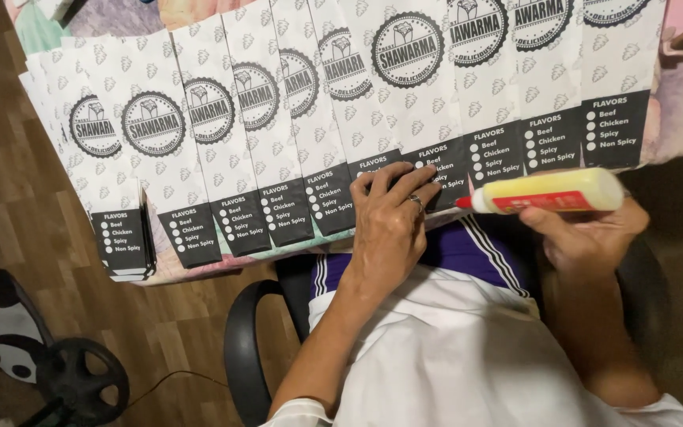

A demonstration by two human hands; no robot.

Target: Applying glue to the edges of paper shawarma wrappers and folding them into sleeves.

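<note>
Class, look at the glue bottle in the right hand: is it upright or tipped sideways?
Tipped sideways. The glue bottle lies horizontal in the right hand, its red tip pointing left toward the paper bags.

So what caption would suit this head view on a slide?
Left hand presses a fanned row of white printed paper bags while the right hand holds a pale yellow, red-tipped glue bottle.

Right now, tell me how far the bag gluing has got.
Done: the paper bags lie fanned in an overlapping row. In hand: the left hand presses one bag's black end; the right hand holds the glue bottle beside it. How many are glued cannot be told.
</note>
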